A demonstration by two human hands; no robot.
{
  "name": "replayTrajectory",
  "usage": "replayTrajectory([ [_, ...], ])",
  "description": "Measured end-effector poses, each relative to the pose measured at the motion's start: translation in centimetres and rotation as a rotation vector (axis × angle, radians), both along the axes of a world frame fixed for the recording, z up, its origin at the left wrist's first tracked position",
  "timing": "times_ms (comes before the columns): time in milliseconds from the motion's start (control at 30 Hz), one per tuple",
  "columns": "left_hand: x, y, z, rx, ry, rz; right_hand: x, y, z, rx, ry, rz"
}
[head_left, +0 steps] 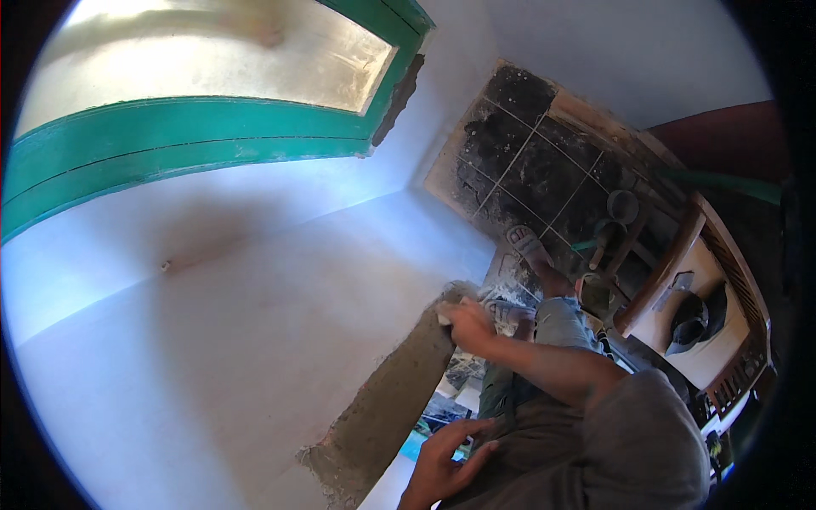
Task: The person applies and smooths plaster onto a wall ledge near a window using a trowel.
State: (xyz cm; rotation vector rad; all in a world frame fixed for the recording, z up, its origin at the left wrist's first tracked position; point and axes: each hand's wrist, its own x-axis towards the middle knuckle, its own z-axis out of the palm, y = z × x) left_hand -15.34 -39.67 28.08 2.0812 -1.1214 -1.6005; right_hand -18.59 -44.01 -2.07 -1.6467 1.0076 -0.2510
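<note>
A strip of grey-brown mortar (387, 399) runs along the edge of a white wall (255, 323). At the strip's far end my right hand (472, 326) is closed around a small pale piece (444, 317) and holds it close to the mortar. Most of that piece is hidden by my fingers, so its kind does not show. Lower down, my left hand (444, 459) is beside the strip's edge, in front of my shirt. Its fingers are apart and nothing is in them.
Above the wall is a green window frame (255, 127), with a patch of mortar (399, 100) at its corner. My sandalled foot (529, 243) stands on dark, stained floor tiles (544, 174). A wooden chair (633, 316) at the right bears a dark cap (688, 321). A round container (622, 206) stands nearby.
</note>
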Motion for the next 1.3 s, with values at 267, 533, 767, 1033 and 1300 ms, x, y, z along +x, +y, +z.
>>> replayTrajectory([
  [267,0.1,-0.1,-0.3,0.01,-0.001,-0.025,-1.0,-0.5,2.7,0.02,-0.005,-0.048],
  [533,0.1,0.2,-0.4,0.071,0.038,0.001,-1.0,-1.3,5.5,0.029,-0.021,-0.026],
  [767,0.2,0.4,-0.6,0.034,0.022,-0.019,-0.6,0.4,6.0,-0.164,-0.519,-0.056],
  [1033,0.4,0.3,-0.1,-0.003,0.012,-0.026,-1.1,0.3,8.3,-0.264,-0.699,0.001],
  [1300,0.2,0.3,0.1,-0.047,0.02,-0.039,-1.2,-1.9,11.1,-0.16,-0.677,-0.007],
])
